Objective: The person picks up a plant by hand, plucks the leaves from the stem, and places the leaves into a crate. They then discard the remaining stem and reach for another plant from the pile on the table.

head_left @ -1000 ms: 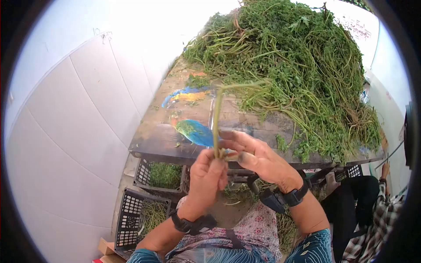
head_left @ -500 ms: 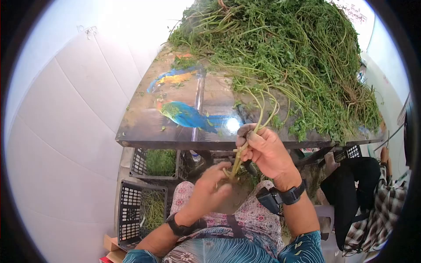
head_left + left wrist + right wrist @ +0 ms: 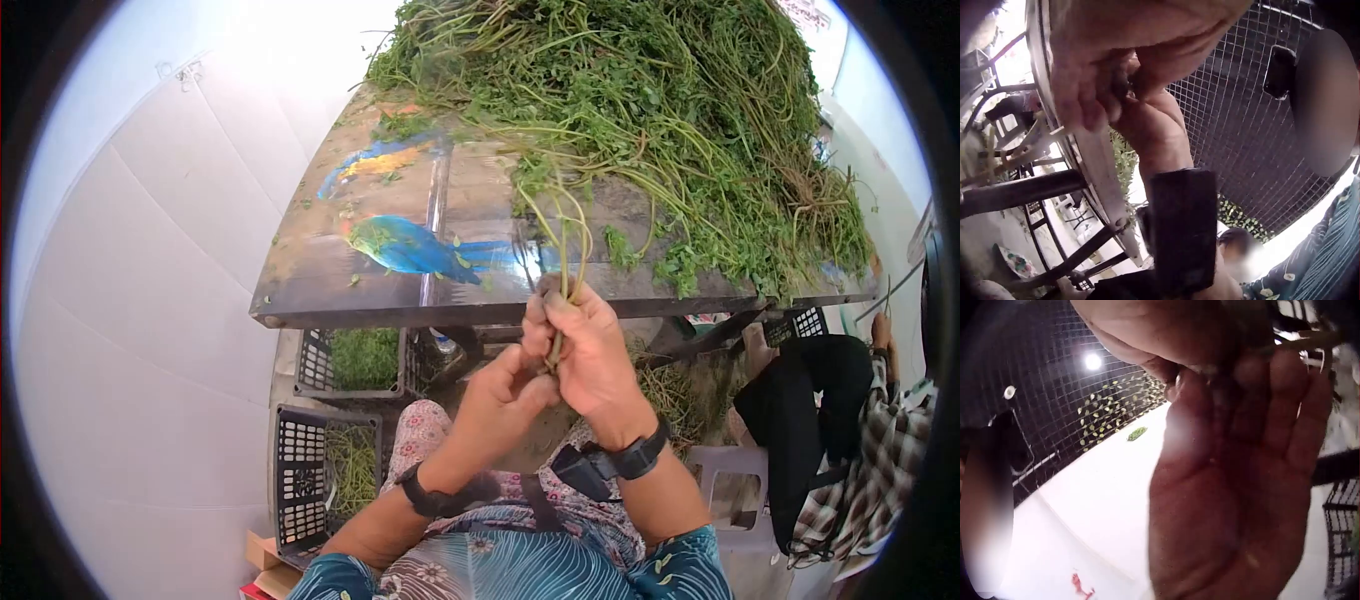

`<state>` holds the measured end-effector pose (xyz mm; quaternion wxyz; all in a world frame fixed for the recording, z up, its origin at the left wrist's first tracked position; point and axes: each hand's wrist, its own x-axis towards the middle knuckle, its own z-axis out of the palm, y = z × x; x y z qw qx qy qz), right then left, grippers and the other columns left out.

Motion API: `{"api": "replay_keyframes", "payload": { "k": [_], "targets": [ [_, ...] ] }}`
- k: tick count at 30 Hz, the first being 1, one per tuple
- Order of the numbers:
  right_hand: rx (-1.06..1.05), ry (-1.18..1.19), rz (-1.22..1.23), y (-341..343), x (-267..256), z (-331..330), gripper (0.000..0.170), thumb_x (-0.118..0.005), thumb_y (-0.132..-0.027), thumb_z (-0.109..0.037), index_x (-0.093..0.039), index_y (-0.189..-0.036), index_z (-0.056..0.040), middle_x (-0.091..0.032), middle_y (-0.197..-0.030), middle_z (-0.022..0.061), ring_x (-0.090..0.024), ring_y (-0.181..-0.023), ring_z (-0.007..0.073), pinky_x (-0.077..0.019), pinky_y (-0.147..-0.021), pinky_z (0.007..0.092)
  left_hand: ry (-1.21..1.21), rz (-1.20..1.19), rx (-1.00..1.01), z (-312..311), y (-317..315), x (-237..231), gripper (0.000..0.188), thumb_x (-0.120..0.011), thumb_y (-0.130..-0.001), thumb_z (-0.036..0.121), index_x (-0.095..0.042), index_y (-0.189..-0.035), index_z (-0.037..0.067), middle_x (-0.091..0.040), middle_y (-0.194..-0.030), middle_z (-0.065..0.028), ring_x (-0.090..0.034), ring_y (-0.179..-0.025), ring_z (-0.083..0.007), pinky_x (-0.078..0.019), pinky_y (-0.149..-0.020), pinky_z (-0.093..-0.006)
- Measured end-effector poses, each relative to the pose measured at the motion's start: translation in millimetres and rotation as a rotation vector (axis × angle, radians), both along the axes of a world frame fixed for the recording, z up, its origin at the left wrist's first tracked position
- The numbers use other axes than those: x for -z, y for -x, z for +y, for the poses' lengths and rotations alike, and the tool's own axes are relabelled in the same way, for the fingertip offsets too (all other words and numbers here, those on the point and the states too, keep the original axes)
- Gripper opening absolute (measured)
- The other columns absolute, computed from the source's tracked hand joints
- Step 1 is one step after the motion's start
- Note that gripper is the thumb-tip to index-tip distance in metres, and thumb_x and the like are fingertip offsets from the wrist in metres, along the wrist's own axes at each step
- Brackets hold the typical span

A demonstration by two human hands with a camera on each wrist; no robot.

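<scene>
In the head view, several long green stems [image 3: 565,245] rise above the right hand [image 3: 595,360], which grips them between thumb and curled fingers over the front edge of the table [image 3: 350,306]. The left hand [image 3: 500,405] is lower and to the left, its thumb and fingers bent around the stems' lower end, partly hidden by the right hand. Both wrist views show the two hands close together. The large heap of leafy stems [image 3: 640,110] covers the table's back and right side.
Two black crates with greens, an upper one [image 3: 402,358] and a lower one [image 3: 300,480], stand at the lower left. At the right are a seated person in black trousers [image 3: 800,420] and a pale purple stool [image 3: 735,462]. Leaf scraps lie on the tabletop's parrot picture [image 3: 400,243].
The stems passed from upright between both hands into the right hand's grip. The left hand moved away from them, then back to their lower end. The head view has shifted.
</scene>
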<state>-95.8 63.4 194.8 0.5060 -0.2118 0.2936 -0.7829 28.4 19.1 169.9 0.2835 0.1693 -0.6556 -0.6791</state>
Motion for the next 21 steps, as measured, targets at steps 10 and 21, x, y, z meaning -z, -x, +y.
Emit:
{"api": "replay_keyframes", "payload": {
  "k": [10,21],
  "targets": [
    [0.060,0.044,-0.018,-10.6,-6.9,4.7,0.016,-0.050,-0.090,-0.015,-0.051,-0.102,-0.0044,-0.056,-0.085,0.0065,-0.056,-0.097,0.0232,-0.0461,-0.083,0.0335,0.411,-0.112,-0.055,-10.7,0.7,-11.8,0.019,-0.055,-0.079,0.007,-0.050,-0.095,-0.002,-0.055,-0.094,-0.0091,-0.053,-0.084,-0.0155,-0.0426,-0.078,-0.0287],
    [0.086,-0.067,-0.007,-6.2,1.1,7.3,0.016,-0.046,-0.092,-0.017,-0.048,-0.102,-0.0043,-0.049,-0.068,0.0017,-0.052,-0.063,0.0132,-0.0474,-0.075,0.0291,0.280,-0.080,0.051,-4.1,5.8,1.3,0.019,-0.057,-0.080,0.007,-0.051,-0.096,0.001,-0.059,-0.088,-0.0130,-0.058,-0.080,-0.0187,-0.0451,-0.073,-0.0300]
  ]
}}
